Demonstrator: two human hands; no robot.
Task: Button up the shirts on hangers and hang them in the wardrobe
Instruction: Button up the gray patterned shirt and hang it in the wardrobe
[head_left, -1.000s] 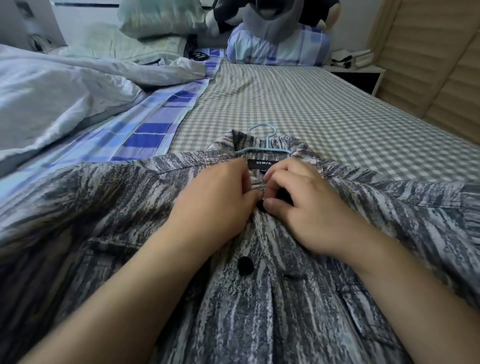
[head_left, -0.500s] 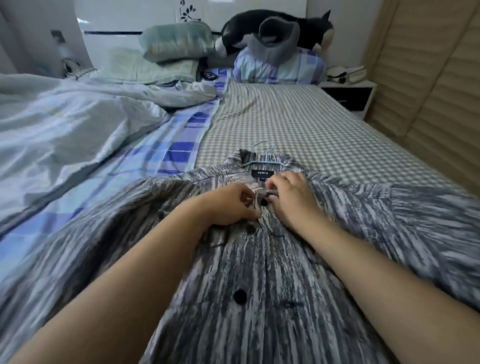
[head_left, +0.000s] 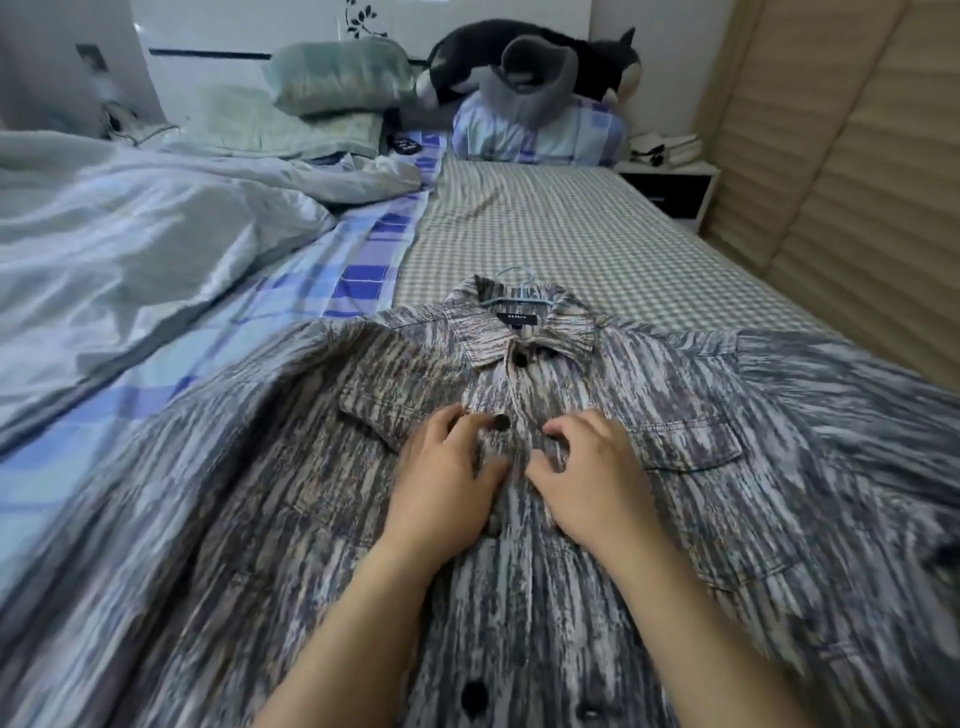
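Grey streaky shirt (head_left: 675, 415) lies flat, front up, on the bed (head_left: 571, 234), collar twd the pillows, w/ a light-blue hanger (head_left: 519, 291) poking out at the neck. Top button (head_left: 520, 358) at the collar looks done up. Second button (head_left: 501, 422) sits just below, btwn both hands. Left hand (head_left: 447, 483) rests on the shirt front, fingers loosely curled, fingertips right by that button; can't tell if it's pinching cloth. Right hand (head_left: 587, 478) on the other side of the front strip, fingers bent, pressing on the fabric. Third button (head_left: 474, 696) further down, near bottom edge. Rumpled duvet (head_left: 130, 249) at left, plush toy (head_left: 535, 57) on the pillows.
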